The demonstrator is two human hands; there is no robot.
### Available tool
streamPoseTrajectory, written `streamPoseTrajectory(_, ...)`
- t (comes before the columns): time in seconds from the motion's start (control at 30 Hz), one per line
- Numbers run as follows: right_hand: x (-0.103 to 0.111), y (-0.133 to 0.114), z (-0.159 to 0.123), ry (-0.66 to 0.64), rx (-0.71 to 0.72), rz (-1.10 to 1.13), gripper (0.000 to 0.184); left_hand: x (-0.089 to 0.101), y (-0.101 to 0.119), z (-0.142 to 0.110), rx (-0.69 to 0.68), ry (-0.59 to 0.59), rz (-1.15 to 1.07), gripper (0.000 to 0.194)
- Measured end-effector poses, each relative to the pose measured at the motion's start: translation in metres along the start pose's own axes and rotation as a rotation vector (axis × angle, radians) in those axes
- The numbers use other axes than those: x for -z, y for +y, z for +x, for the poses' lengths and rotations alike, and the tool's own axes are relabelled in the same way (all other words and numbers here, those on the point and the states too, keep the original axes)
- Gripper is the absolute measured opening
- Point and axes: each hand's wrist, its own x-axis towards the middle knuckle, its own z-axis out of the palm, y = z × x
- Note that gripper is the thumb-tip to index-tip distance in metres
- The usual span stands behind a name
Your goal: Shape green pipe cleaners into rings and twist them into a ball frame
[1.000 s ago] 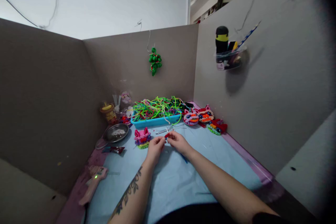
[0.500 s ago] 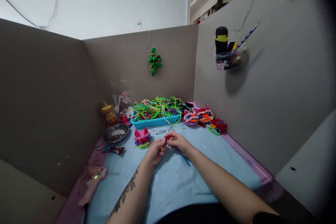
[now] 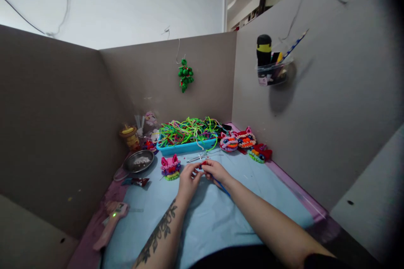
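My left hand [image 3: 190, 180] and my right hand [image 3: 217, 171] meet over the middle of the blue-covered table. Both are closed, fingertips pinching a small piece of red and dark blue pipe cleaner [image 3: 203, 165]. Its blue tail [image 3: 224, 189] trails out under my right hand toward me. Most of the piece is hidden by the fingers. Just left of my left hand stands a small pipe-cleaner animal head [image 3: 171, 168] with pink ears and purple and green bands. Beyond my fingertips lie metal scissors [image 3: 198, 157].
At the back stands a blue tray [image 3: 179, 149] heaped with pipe cleaners. Finished animal heads [image 3: 229, 142] sit right of it. On the left are a metal dish [image 3: 139, 161], a brown-red tube [image 3: 139, 181] and a pink glue gun [image 3: 110, 225] with a green light. Grey panels enclose three sides.
My left hand has turned, with its back and tattooed forearm showing more, and has shifted slightly right. My right hand keeps its pinch; the blue tail lies closer along the wrist.
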Motion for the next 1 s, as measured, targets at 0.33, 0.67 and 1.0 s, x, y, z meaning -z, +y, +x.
streamPoseTrajectory(0.33, 0.0053, 0.0036, 0.0030, -0.061, 0.066, -0.107, 0.028, 0.0005, -0.0019, 0.0001, 0.062, 0.042, 0.033, 0.021)
streamPoseTrajectory(0.67, -0.0019, 0.0031, -0.0023, -0.028, 0.134, -0.176, 0.021, -0.0027, -0.0025, 0.0050, 0.431, 0.108, -0.377, 0.030)
streamPoseTrajectory(1.0, 0.0014, 0.0083, 0.0026, 0.018, 0.254, -0.275, 0.021, -0.0049, -0.0004, 0.0043, 0.595, 0.033, -0.553, 0.036)
